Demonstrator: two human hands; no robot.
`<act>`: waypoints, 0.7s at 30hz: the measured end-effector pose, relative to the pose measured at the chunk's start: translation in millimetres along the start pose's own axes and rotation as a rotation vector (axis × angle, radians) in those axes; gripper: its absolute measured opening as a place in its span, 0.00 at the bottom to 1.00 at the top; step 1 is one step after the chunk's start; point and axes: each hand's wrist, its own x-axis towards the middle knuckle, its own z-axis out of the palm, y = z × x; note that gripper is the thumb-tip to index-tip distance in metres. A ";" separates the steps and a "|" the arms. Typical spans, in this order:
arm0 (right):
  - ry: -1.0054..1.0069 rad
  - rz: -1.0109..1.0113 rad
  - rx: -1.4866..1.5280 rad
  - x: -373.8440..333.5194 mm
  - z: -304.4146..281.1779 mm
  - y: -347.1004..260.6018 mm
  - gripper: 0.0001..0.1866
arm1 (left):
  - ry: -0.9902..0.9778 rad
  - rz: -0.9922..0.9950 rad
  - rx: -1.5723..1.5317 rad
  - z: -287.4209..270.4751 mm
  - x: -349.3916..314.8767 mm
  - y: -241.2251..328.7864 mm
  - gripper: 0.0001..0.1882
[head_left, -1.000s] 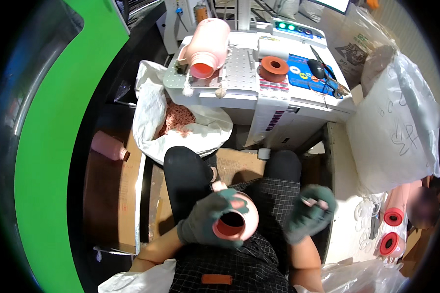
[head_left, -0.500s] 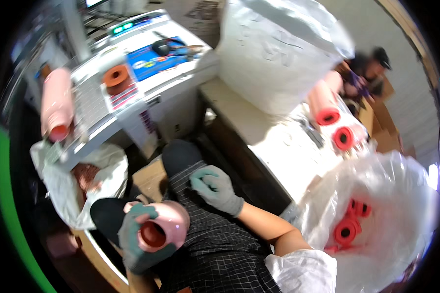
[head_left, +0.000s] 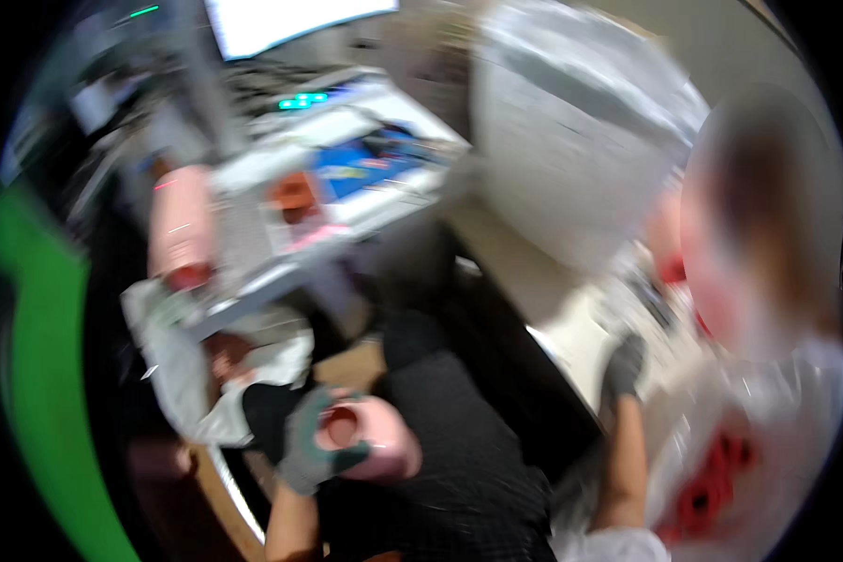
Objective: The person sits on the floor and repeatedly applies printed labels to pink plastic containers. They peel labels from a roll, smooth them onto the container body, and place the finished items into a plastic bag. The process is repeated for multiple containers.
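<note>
Frame heavily blurred. Left hand (head_left: 311,451), gloved, lower centre, fingers wrapped round pale pink roll (head_left: 370,448) with red core, held over lap. Right hand (head_left: 623,367), gloved, centre right, stretched toward clear bag (head_left: 768,450) with red-cored rolls; whether fingers open or closed, cannot tell. Pink roll (head_left: 180,229) on bench (head_left: 347,220), upper left.

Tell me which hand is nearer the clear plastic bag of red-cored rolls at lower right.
Right. The gloved right hand reaches out just left of the clear plastic bag; the gloved left hand holds a pink roll over the lap, well away.
</note>
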 end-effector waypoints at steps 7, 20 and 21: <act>0.208 0.313 1.102 -38.8 -61.9 -13.3 0.21 | -0.082 -0.013 0.152 12.0 -5.8 16.6 0.39; 0.298 0.515 1.502 -37.4 -59.2 -65.1 0.26 | 0.000 -0.073 0.139 18.8 3.6 2.3 0.41; 0.344 0.487 1.473 -34.9 -59.6 -69.7 0.26 | 0.003 -0.081 0.144 19.3 5.2 1.7 0.41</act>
